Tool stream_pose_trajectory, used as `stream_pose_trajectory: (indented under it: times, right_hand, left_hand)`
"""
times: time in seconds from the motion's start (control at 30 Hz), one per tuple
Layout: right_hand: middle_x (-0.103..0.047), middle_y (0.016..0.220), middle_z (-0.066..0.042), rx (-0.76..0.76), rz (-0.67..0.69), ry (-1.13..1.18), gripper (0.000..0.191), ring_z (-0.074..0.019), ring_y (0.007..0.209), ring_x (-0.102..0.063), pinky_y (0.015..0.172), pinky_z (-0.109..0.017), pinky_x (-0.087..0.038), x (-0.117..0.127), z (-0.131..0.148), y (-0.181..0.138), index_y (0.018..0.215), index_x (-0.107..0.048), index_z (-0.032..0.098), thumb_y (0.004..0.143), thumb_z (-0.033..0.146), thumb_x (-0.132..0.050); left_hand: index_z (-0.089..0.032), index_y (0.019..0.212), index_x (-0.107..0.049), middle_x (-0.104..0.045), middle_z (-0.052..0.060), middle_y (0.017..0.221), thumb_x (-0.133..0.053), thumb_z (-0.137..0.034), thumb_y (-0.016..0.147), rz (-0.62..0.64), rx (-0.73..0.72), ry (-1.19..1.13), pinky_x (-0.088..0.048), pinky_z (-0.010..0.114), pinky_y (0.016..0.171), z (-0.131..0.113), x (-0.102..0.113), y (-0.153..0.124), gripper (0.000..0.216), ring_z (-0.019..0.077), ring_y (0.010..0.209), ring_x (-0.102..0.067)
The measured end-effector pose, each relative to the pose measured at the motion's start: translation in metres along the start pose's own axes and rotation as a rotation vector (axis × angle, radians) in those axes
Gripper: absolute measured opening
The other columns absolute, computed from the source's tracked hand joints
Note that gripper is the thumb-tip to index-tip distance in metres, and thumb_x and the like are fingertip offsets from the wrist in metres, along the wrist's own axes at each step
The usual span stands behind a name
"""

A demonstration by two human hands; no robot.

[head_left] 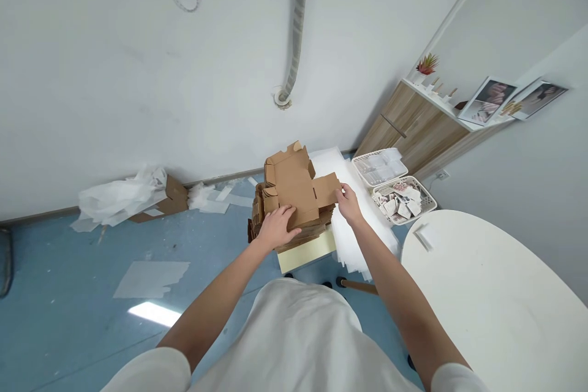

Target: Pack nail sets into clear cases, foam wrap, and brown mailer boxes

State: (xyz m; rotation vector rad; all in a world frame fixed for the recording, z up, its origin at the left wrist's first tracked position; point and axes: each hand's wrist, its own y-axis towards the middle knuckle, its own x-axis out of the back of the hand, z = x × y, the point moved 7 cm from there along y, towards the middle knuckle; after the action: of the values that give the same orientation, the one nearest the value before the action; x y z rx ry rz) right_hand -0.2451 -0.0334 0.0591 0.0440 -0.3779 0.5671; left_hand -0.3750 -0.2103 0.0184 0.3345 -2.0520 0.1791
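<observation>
A flat, unfolded brown cardboard box blank (294,180) lies on top of a stack of similar blanks (294,229), which rests on a small pale stool (307,254). My left hand (275,226) grips the blank's near left edge, fingers curled over it. My right hand (349,203) pinches the blank's right flap. Both arms reach forward from my white shirt.
White foam sheets (356,236) pile up to the right of the stack. Two white baskets (404,196) with small packets stand beyond them. A round white table (496,294) is at the right. Crumpled plastic and a cardboard piece (128,199) lie by the wall on the blue floor.
</observation>
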Motion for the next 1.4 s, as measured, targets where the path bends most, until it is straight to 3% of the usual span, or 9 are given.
stream_pose_trajectory:
  times: [0.23, 0.4, 0.57, 0.63, 0.77, 0.9, 1.13, 1.3, 1.4]
  right_hand:
    - [-0.064, 0.076, -0.001, -0.021, 0.144, -0.146, 0.032, -0.0122, 0.048, -0.057, 0.051, -0.026, -0.045, -0.012, 0.004, -0.008, 0.104, -0.049, 0.02, 0.075, 0.033, -0.047]
    - [-0.062, 0.079, -0.001, 0.058, 0.06, -0.163, 0.034, -0.0125, 0.05, -0.058, 0.055, -0.027, -0.045, 0.001, 0.011, -0.015, 0.109, -0.047, 0.019, 0.08, 0.037, -0.039]
    - [-0.06, 0.085, -0.002, 0.112, -0.006, -0.074, 0.038, -0.0108, 0.051, -0.056, 0.057, -0.028, -0.045, 0.036, 0.008, -0.03, 0.111, -0.047, 0.019, 0.081, 0.042, -0.039]
    - [-0.06, 0.083, -0.002, 0.121, -0.047, -0.03, 0.038, -0.0102, 0.05, -0.055, 0.058, -0.029, -0.045, 0.057, 0.001, -0.04, 0.111, -0.046, 0.019, 0.081, 0.042, -0.04]
    - [-0.058, 0.079, -0.001, 0.112, -0.136, 0.075, 0.038, -0.0099, 0.05, -0.053, 0.056, -0.028, -0.045, 0.102, -0.021, -0.065, 0.108, -0.046, 0.019, 0.08, 0.045, -0.042]
    - [-0.058, 0.081, -0.002, 0.084, -0.263, 0.12, 0.038, -0.011, 0.051, -0.053, 0.056, -0.029, -0.046, 0.152, -0.047, -0.104, 0.108, -0.044, 0.019, 0.08, 0.045, -0.042]
    - [-0.061, 0.095, -0.006, -0.036, -0.581, -0.251, 0.034, -0.0192, 0.081, -0.056, 0.07, -0.034, -0.044, 0.255, -0.09, -0.209, 0.113, -0.043, 0.021, 0.081, 0.033, -0.04]
    - [-0.055, 0.099, -0.01, -0.124, -0.866, -0.378, 0.028, -0.0204, 0.085, -0.052, 0.074, -0.037, -0.043, 0.32, -0.134, -0.304, 0.101, -0.051, 0.018, 0.078, 0.032, -0.041]
    - [-0.056, 0.095, -0.007, -0.272, -0.884, -0.28, 0.028, -0.0156, 0.07, -0.053, 0.065, -0.032, -0.044, 0.341, -0.171, -0.357, 0.101, -0.05, 0.018, 0.077, 0.03, -0.042]
  left_hand:
    - [-0.025, 0.114, -0.051, -0.052, 0.006, 0.119, -0.029, -0.033, 0.087, -0.058, -0.015, -0.059, -0.036, 0.039, 0.09, -0.003, -0.011, -0.006, 0.036, 0.0228, 0.107, -0.049]
    - [-0.02, 0.128, -0.036, -0.029, 0.013, 0.137, -0.047, -0.051, 0.076, -0.25, 0.098, -0.088, -0.026, 0.045, 0.099, -0.004, 0.005, -0.018, 0.061, 0.0316, 0.124, -0.028]
    - [-0.017, 0.136, -0.012, -0.011, 0.017, 0.142, -0.046, -0.049, 0.077, -0.367, 0.298, -0.065, -0.026, 0.05, 0.097, 0.003, 0.022, -0.017, 0.076, 0.0331, 0.128, -0.02]
    - [-0.015, 0.137, -0.004, -0.017, 0.021, 0.141, -0.047, -0.048, 0.077, -0.322, 0.357, -0.076, -0.029, 0.052, 0.093, 0.003, 0.019, -0.008, 0.081, 0.0336, 0.124, -0.03]
    - [-0.014, 0.136, -0.005, -0.055, 0.018, 0.113, -0.049, -0.037, 0.076, -0.148, 0.376, -0.071, -0.03, 0.051, 0.088, -0.018, -0.002, 0.018, 0.078, 0.0314, 0.104, -0.051]
    - [-0.015, 0.135, -0.014, -0.064, 0.01, 0.095, -0.049, -0.027, 0.075, -0.113, 0.291, -0.085, -0.03, 0.046, 0.087, -0.068, -0.02, 0.038, 0.07, 0.0261, 0.091, -0.058]
    - [-0.019, 0.129, -0.027, -0.066, 0.005, 0.092, -0.047, -0.025, 0.076, -0.152, -0.045, -0.168, -0.023, 0.043, 0.093, -0.198, -0.052, 0.042, 0.058, 0.0185, 0.08, -0.061]
    - [-0.021, 0.129, -0.027, -0.066, 0.005, 0.094, -0.046, -0.026, 0.077, 0.005, -0.234, -0.183, -0.02, 0.045, 0.094, -0.299, -0.115, 0.021, 0.056, 0.0156, 0.069, -0.061]
    - [-0.02, 0.129, -0.027, -0.067, 0.005, 0.092, -0.045, -0.026, 0.078, 0.111, -0.33, -0.158, -0.018, 0.045, 0.095, -0.351, -0.16, 0.003, 0.054, 0.0174, 0.076, -0.061]
